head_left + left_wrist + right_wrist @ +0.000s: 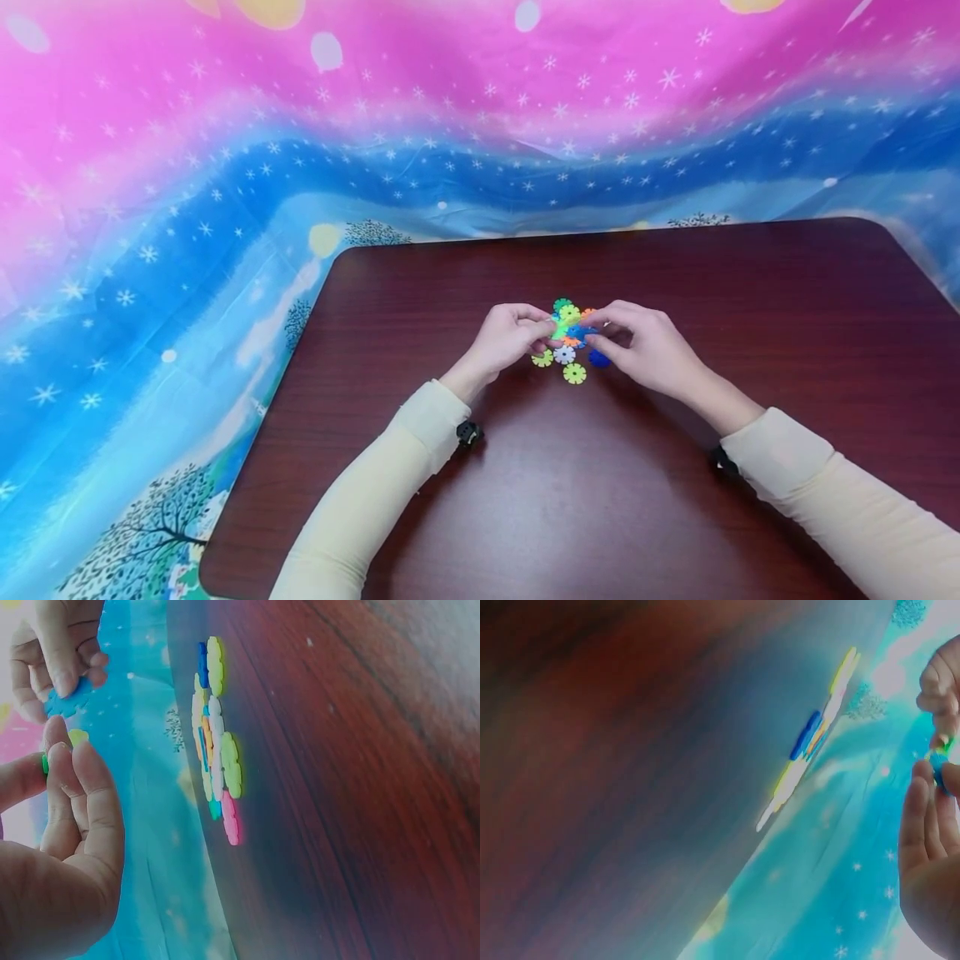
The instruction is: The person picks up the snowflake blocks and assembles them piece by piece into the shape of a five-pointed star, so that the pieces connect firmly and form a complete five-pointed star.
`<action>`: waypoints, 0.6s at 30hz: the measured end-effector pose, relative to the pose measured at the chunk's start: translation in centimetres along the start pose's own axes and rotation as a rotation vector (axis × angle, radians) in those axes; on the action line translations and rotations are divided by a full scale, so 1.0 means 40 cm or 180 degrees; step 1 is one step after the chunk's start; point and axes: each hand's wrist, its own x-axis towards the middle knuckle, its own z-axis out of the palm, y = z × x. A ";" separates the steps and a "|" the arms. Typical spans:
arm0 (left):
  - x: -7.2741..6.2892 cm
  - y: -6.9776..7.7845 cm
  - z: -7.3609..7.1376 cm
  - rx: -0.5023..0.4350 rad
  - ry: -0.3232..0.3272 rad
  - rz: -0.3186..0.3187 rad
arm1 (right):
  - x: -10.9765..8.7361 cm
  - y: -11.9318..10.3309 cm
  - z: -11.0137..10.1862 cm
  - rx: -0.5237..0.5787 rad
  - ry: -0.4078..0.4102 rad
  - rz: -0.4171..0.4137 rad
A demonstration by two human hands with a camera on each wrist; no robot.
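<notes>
Both hands are raised close together over a cluster of plastic snowflake discs. The left hand [513, 337] pinches a green snowflake disc [45, 763] between thumb and fingers, mostly hidden by them. A yellow disc [77, 736] peeks out behind its fingertips. The right hand [648, 342] grips a blue snowflake disc [69, 700] between thumb and fingers. In the right wrist view the blue disc [940, 774] is right at the green one [949, 744]. Under the hands lie a white disc [565, 355], a yellow-green disc [574, 373] and a dark blue disc [599, 358].
More discs lie in the cluster, among them a pink one [231, 817] and a dark green one [562, 304]. They rest on a dark red-brown wooden table [420, 300] with rounded corners. A pink and blue snowflake-patterned cloth [480, 125] hangs behind and along the left.
</notes>
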 end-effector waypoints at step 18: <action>-0.004 0.008 0.024 -0.0120 -0.0005 0.0040 | -0.001 -0.023 0.025 -0.0261 0.0511 -0.0342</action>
